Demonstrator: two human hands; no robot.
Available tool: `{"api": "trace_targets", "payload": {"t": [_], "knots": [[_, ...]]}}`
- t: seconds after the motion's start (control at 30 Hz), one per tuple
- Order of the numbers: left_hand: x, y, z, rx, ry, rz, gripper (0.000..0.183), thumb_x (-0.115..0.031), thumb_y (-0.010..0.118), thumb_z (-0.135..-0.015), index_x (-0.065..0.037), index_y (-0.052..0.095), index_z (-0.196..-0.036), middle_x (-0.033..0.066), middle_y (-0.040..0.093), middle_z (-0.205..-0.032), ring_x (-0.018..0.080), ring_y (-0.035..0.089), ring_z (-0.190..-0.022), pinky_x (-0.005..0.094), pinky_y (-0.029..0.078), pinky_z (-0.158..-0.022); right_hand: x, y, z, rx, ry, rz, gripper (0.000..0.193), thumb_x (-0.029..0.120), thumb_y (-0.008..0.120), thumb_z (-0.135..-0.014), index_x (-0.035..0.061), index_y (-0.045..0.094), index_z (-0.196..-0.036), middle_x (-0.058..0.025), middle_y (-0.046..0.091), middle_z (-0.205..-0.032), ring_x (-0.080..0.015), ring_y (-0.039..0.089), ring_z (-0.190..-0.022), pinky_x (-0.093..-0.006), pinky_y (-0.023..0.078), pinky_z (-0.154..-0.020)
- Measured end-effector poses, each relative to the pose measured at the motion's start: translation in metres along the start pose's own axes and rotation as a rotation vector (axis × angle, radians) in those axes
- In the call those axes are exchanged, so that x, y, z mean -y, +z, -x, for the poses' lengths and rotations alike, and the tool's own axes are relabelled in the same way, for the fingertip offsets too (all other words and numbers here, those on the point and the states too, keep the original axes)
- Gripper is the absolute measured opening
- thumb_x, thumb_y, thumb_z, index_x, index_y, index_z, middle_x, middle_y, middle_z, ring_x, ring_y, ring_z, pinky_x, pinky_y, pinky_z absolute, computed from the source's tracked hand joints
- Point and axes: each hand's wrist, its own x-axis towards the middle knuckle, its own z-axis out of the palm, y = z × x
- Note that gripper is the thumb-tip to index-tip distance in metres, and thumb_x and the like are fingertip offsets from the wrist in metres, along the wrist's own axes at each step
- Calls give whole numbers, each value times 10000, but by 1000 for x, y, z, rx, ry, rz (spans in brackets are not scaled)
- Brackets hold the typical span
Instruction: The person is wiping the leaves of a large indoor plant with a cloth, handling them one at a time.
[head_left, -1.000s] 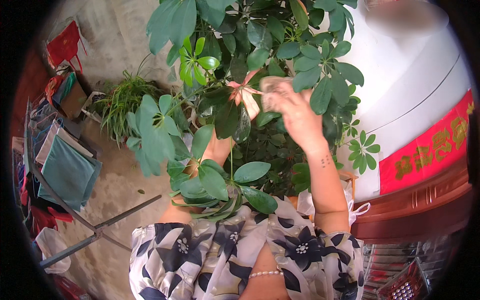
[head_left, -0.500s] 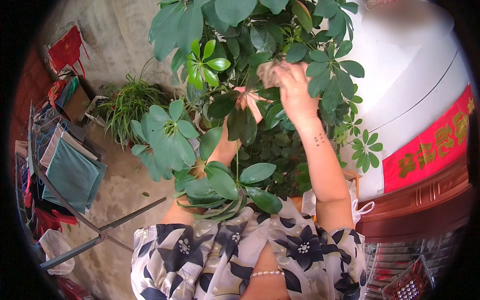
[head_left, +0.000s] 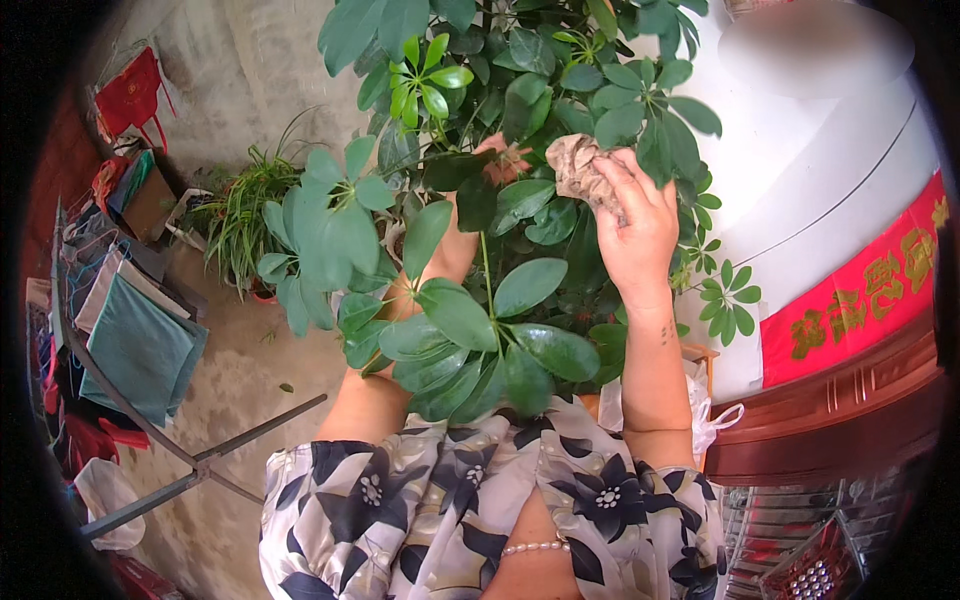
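Observation:
A tall umbrella plant [head_left: 525, 285] with glossy green leaves fills the middle of the view. My right hand [head_left: 645, 225] is closed on a crumpled, dirty brownish cloth [head_left: 585, 170], to the right of the leaves and apart from my left hand. My left hand [head_left: 503, 158] reaches in among the foliage, partly covered by dark leaves. Its fingers look curled together by a leaf stem, but what they grip is hidden. A bright green young leaf cluster [head_left: 425, 80] stands above and left of that hand, and broad leaves cover part of my left forearm.
A metal rack [head_left: 200, 465] with hanging cloths [head_left: 140, 335] stands at the left. Behind it are a spiky potted plant [head_left: 245, 215] and a red bag [head_left: 133, 95] on the wall. At right are a red banner [head_left: 860, 290] and a dark red wooden ledge [head_left: 830, 410].
My right hand has drawn back to the right and nearer with the cloth, out of the leaves. My left hand has risen slightly and its fingers have curled in. The near leaf cluster has shifted.

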Motion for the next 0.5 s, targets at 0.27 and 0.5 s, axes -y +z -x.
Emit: {"api": "trace_targets", "payload": {"t": [0.27, 0.5], "knots": [[-10, 71, -17, -136, 339, -786, 580, -326, 602, -832, -35, 407, -1295, 147, 413, -1271, 249, 470, -1089, 341, 404, -920, -11, 2, 2, -14, 55, -159, 418, -41, 568, -624, 91, 646, -1014, -54, 606, -1094, -267, 543, -888, -340, 449, -810], [-34, 137, -20, 48, 515, -821, 615, -273, 574, -861, -35, 334, -1375, 130, 342, -1393, 213, 435, -1183, 316, 342, -997, -16, 3, 0, -54, 135, -405, 394, -51, 516, -677, 44, 630, -1041, -81, 619, -1086, -199, 570, -889, -299, 445, -821]]}}
